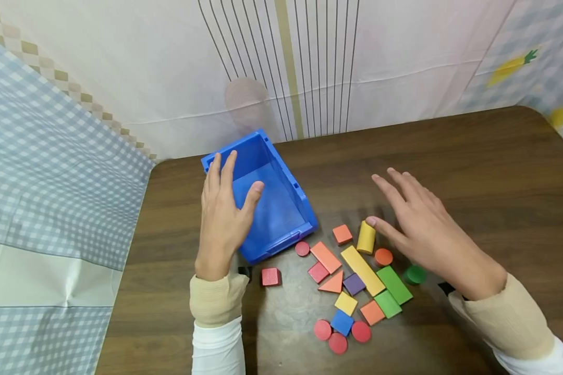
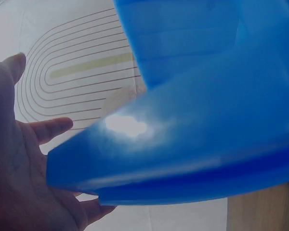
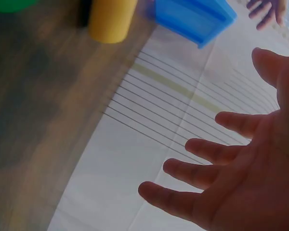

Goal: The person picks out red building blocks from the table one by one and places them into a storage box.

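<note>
A blue plastic bin sits at the table's back left, with no blocks seen inside. Over its left side hovers my left hand, fingers spread and nothing held. In the left wrist view the bin wall overlaps part of that hand; contact cannot be told. My right hand is extended to the right of the loose blocks, its palm bare in the right wrist view. Its thumb appears near a yellow cylinder, though the right wrist view shows them apart. An orange disc and green cylinder lie nearby.
Several coloured wooden blocks lie before the bin, among them a long yellow block, a purple block and a blue block. A red cube sits apart. Patterned cloth hangs behind the brown table.
</note>
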The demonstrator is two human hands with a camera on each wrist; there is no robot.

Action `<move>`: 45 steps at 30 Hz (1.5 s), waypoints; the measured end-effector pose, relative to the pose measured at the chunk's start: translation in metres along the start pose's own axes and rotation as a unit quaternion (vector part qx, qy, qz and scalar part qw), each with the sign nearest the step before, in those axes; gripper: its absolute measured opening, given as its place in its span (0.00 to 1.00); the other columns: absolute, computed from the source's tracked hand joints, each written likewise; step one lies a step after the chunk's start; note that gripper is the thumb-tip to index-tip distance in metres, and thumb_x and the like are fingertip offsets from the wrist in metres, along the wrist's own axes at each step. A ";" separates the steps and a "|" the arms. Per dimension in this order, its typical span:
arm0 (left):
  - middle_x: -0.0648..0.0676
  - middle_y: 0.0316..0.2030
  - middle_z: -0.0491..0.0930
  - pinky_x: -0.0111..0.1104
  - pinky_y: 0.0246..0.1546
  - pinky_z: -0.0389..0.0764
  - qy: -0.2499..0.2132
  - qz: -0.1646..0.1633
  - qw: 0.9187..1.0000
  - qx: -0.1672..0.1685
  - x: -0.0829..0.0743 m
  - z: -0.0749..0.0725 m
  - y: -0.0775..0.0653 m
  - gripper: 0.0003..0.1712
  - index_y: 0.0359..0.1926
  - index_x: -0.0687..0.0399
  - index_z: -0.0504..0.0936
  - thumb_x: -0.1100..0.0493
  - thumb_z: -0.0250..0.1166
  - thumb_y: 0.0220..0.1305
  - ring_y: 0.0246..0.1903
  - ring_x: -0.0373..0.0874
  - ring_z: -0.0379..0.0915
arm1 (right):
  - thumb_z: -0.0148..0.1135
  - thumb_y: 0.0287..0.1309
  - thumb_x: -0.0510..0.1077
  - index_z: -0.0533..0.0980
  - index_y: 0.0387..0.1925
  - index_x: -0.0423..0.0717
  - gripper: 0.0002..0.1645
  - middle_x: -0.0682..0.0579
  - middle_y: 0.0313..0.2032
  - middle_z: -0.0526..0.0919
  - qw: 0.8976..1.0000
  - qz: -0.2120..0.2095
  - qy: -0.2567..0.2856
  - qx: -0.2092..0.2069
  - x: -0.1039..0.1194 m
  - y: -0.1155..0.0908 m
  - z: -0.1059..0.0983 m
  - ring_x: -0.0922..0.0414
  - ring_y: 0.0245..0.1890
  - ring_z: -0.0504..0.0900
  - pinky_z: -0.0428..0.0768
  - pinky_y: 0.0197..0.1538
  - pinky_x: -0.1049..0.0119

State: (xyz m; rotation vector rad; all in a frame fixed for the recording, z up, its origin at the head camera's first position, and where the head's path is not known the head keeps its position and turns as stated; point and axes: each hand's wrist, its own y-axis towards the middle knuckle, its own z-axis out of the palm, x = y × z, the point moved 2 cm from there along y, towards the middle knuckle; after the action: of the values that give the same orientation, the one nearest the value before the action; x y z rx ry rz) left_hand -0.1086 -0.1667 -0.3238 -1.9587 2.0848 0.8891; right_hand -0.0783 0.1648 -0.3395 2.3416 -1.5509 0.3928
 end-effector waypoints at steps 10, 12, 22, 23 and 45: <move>0.46 0.75 0.48 0.59 0.64 0.56 -0.052 -0.052 0.996 -0.055 0.015 -0.009 0.003 0.40 0.75 0.32 0.55 0.29 0.48 0.66 0.73 0.46 0.44 | 0.54 0.64 0.64 0.56 0.75 0.52 0.43 0.43 0.72 0.58 0.999 -0.016 0.027 -0.028 0.009 -0.009 0.012 0.41 0.70 0.57 0.61 0.59 0.31; 0.47 0.75 0.50 0.57 0.64 0.58 -0.066 -0.065 0.993 -0.072 0.020 -0.011 0.004 0.40 0.75 0.34 0.57 0.30 0.49 0.66 0.73 0.45 0.46 | 0.55 0.65 0.62 0.58 0.74 0.51 0.42 0.44 0.71 0.59 0.998 -0.026 0.031 -0.037 0.011 -0.011 0.014 0.43 0.69 0.58 0.62 0.59 0.32; 0.46 0.73 0.55 0.48 0.67 0.56 -0.104 -0.079 0.982 -0.135 0.039 -0.014 0.010 0.37 0.73 0.36 0.62 0.32 0.50 0.67 0.71 0.40 0.51 | 0.60 0.63 0.56 0.63 0.71 0.51 0.38 0.48 0.69 0.64 0.993 -0.081 0.045 -0.079 0.015 -0.022 0.021 0.47 0.68 0.61 0.65 0.58 0.39; 0.46 0.73 0.55 0.47 0.67 0.56 -0.107 -0.078 0.982 -0.138 0.040 -0.013 0.011 0.36 0.72 0.37 0.62 0.32 0.50 0.67 0.71 0.40 0.51 | 0.60 0.62 0.56 0.64 0.71 0.51 0.38 0.48 0.69 0.64 0.992 -0.084 0.046 -0.081 0.016 -0.023 0.022 0.47 0.68 0.61 0.65 0.58 0.40; 0.57 0.68 0.64 0.37 0.66 0.60 -0.234 -0.070 0.959 -0.146 0.031 -0.012 0.019 0.31 0.69 0.59 0.66 0.49 0.52 0.71 0.68 0.44 0.58 | 0.59 0.59 0.64 0.69 0.67 0.57 0.37 0.54 0.64 0.70 0.984 -0.174 0.028 -0.036 0.033 -0.057 0.052 0.51 0.67 0.63 0.62 0.63 0.47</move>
State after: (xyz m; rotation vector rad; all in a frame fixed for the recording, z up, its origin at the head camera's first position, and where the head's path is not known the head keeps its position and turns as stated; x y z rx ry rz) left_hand -0.1275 -0.2000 -0.3226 -1.7593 1.6019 1.5227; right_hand -0.0103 0.1379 -0.3803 2.4574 -1.0801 0.3076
